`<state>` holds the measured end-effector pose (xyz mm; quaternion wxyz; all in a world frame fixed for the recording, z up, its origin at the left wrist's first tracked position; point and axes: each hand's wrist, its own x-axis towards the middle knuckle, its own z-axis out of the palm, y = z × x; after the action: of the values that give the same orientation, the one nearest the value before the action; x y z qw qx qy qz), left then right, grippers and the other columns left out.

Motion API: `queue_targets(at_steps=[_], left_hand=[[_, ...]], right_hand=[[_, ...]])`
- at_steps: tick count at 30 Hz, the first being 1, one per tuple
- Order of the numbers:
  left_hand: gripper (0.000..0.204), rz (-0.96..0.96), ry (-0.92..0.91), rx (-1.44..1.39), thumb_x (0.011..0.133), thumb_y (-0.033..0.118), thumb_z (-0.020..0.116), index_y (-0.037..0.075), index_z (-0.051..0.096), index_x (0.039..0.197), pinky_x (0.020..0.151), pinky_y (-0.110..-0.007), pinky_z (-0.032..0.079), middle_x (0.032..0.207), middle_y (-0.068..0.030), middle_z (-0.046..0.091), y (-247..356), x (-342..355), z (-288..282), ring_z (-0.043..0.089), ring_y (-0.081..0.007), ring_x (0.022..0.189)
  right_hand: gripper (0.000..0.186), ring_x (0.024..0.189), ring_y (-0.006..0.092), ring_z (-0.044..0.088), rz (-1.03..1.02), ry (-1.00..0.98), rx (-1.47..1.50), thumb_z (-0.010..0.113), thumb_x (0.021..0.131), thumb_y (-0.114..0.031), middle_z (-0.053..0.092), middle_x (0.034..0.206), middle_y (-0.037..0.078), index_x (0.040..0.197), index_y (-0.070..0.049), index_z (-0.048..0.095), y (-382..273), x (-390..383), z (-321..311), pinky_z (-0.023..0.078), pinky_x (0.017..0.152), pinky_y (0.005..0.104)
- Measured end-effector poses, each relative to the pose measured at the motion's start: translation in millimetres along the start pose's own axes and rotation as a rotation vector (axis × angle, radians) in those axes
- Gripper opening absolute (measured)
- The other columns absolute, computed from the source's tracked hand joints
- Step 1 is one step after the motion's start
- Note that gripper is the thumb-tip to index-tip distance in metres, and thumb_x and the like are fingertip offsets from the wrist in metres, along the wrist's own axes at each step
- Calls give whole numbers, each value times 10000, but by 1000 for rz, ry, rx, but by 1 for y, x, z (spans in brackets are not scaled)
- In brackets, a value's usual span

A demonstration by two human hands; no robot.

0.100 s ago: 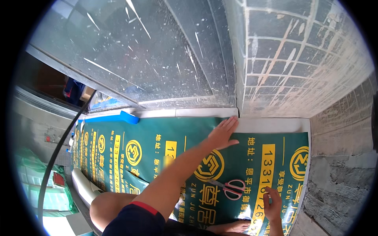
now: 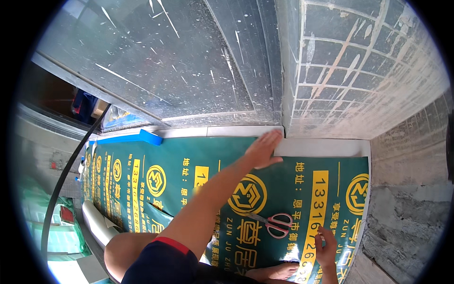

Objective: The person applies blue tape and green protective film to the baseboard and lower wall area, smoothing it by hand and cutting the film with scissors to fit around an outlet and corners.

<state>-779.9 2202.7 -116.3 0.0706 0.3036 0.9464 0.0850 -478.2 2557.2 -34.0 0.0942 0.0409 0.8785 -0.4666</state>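
Note:
My left hand point(image 2: 266, 149) lies palm down with fingers stretched at the far edge of a green printed protective sheet point(image 2: 213, 146), by the corner of a white sill. Its thumb points right. At the lower right, my right hand point(image 2: 326, 248) is held over the sheet, fingers curled in toward the thumb; whether anything is between them I cannot make out. Left of it, a pair of scissors point(image 2: 276, 224) with pink handles rests on the sheet, blades pointing left, touched by neither hand. A slit point(image 2: 161, 209) shows in the sheet left of my left forearm.
A blue strip point(image 2: 150, 137) runs along the sheet's far left edge. Beyond the white sill point(image 2: 326, 147) stand a paint-spattered grey door panel point(image 2: 161, 61) and a tiled wall point(image 2: 345, 66). A dark cable point(image 2: 66, 175) hangs at left, near a rolled sheet end point(image 2: 97, 222). A bare foot point(image 2: 276, 272) rests below the scissors.
The view has shifted slightly. My left hand has slid a little farther toward the sill. My right hand and the scissors look much the same.

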Motion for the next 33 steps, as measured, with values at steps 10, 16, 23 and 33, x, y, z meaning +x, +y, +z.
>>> queue_targets(at_steps=[10, 16, 23, 33], left_hand=[[866, 299, -138, -12, 1009, 601, 481, 14, 248, 1601, 1281, -455, 146, 1692, -155, 201, -38, -34, -2, 149, -307, 1576], [892, 115, -30, 48, 1010, 591, 474, -23, 207, 1599, 1282, -470, 125, 1695, -190, 153, -30, -16, -9, 110, -330, 1581], [844, 242, -327, 10, 1000, 467, 589, -1, 220, 1598, 1267, -511, 162, 1687, -221, 146, -74, -176, -71, 121, -375, 1572], [769, -722, -319, 138, 975, 420, 648, -24, 358, 1532, 1213, -472, 310, 1569, -243, 374, -196, -424, -132, 330, -395, 1484]], right_hand=[[326, 954, 231, 711, 201, 42, 72, 628, 978, -62, 694, 1062, 149, 1293, 19, 621, 6, -51, 13, 561, 824, 333], [389, 877, 170, 665, 136, -60, 65, 628, 1035, -208, 714, 1119, 106, 1395, -65, 595, 44, -64, 36, 560, 724, 341], [350, 899, 218, 675, 58, 19, -82, 615, 1038, -168, 730, 1100, 168, 1343, 4, 623, 15, -62, 19, 553, 737, 331], [301, 947, 308, 706, 89, -150, -313, 620, 1001, -107, 719, 1173, 190, 1285, -21, 668, -37, -11, 35, 554, 771, 394]])
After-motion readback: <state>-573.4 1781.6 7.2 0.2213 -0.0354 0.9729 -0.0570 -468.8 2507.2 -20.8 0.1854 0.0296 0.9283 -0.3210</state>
